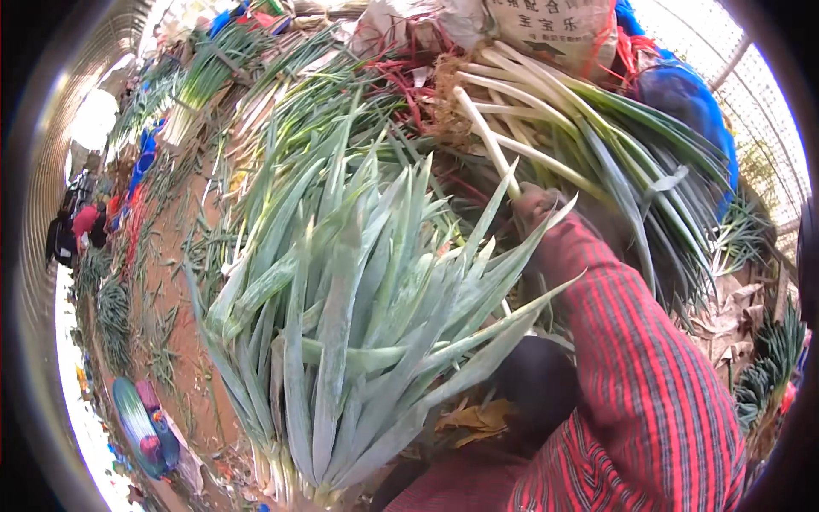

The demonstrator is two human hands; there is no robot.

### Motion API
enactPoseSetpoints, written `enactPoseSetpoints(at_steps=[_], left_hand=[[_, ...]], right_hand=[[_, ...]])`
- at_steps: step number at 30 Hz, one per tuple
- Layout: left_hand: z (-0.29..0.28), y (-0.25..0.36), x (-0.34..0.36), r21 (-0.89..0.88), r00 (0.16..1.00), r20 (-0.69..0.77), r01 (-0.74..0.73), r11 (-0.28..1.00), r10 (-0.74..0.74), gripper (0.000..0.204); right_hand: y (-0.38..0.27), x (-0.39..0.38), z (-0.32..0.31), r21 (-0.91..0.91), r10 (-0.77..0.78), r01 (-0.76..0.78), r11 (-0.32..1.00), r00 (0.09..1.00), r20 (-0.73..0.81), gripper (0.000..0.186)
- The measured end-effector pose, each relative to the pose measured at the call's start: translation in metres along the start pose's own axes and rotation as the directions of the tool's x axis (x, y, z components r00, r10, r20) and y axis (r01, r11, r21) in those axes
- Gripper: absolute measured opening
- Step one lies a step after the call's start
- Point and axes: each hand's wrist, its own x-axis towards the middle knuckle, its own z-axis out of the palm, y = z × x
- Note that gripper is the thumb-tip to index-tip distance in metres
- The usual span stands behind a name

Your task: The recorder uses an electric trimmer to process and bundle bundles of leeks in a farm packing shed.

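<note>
My right hand (539,205), in a red and grey striped sleeve, reaches forward to the pile of long green onions (546,107) at the far right. Its fingers are closed round a pale green onion stalk (485,132), whose root end points away from me. Leaf tips in front partly cover the hand. A large bunch of green onions (341,307) fills the middle, close to me, its leaves fanned upward and its white ends low at the lower edge. My left hand does not show.
More green onions (209,81) lie in bundles at the far left. A printed white sack (550,34) stands behind the right pile, beside blue plastic (712,102) and red twine (409,90). Scraps of leaf litter the brown ground (192,367). People (81,222) are at the left edge.
</note>
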Motion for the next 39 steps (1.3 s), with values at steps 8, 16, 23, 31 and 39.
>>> enactPoseSetpoints(at_steps=[8,16,23,31,39], left_hand=[[0.002,-0.04,-0.036,-0.022,0.993,-0.109,-0.04,0.999,0.038,0.04],[0.01,-0.095,-0.068,-0.003,0.98,-0.198,-0.036,0.999,0.035,0.032],[-0.008,-0.055,-0.06,-0.007,0.951,-0.307,0.032,0.999,-0.033,0.026],[-0.024,-0.035,-0.059,-0.276,0.853,-0.466,0.111,0.955,-0.234,0.013],[-0.025,-0.031,-0.06,-0.451,0.769,-0.51,0.141,0.881,-0.385,0.015]], right_hand=[[-0.009,-0.073,-0.161,0.69,-0.551,0.243,0.681,0.791,0.265,0.054],[-0.276,-0.224,-0.239,-0.252,-0.813,0.872,0.42,0.485,0.321,0.041],[-0.392,-0.492,-0.023,-0.319,-0.891,0.849,-0.421,-0.323,0.318,0.041],[-0.29,-0.599,0.22,-0.03,-0.46,0.614,-0.789,-0.558,0.69,0.061],[-0.289,-0.599,0.235,0.025,-0.411,0.633,-0.774,-0.532,0.741,0.057]])
